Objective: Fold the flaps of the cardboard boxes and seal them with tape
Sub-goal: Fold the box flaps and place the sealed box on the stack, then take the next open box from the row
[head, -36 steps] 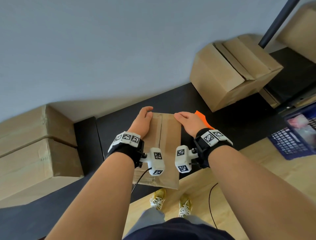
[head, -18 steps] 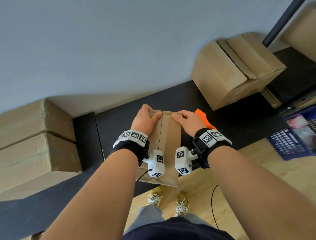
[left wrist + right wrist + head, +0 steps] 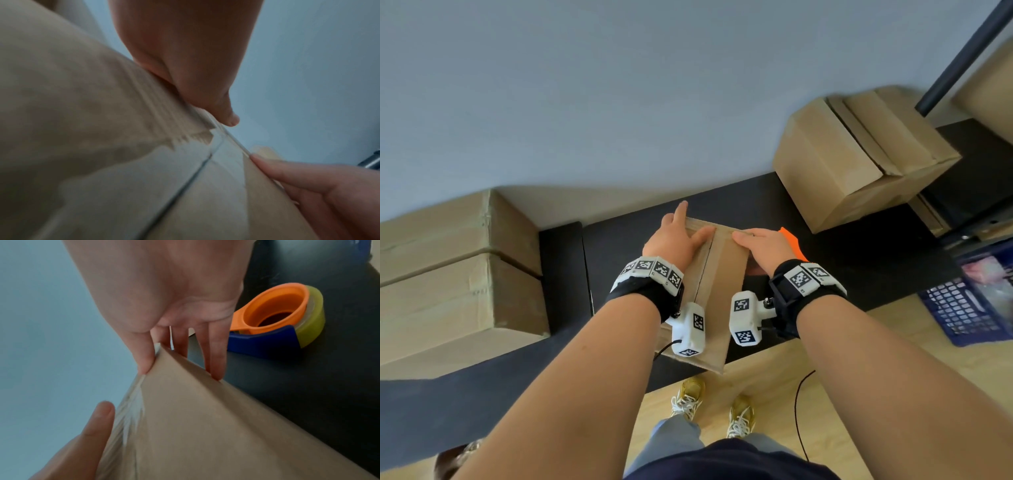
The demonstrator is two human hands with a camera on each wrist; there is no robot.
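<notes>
The cardboard box [image 3: 717,274] is sitting on the black bench [image 3: 859,274], straight ahead at the near edge, its two top flaps closed along a centre seam with clear tape [image 3: 218,146] running over it. The left hand [image 3: 674,240] is pressing flat on the far left of the lid, fingers straight, thumb lying towards the seam. The right hand [image 3: 763,246] is resting flat on the far right corner, its fingers [image 3: 213,356] draping over the far edge, gripping nothing. The tape dispenser [image 3: 283,318] is lying just right of the box. The box is probably light and fairly stiff; its flaps may spring, so pressing beside the seam is suiting it best.
</notes>
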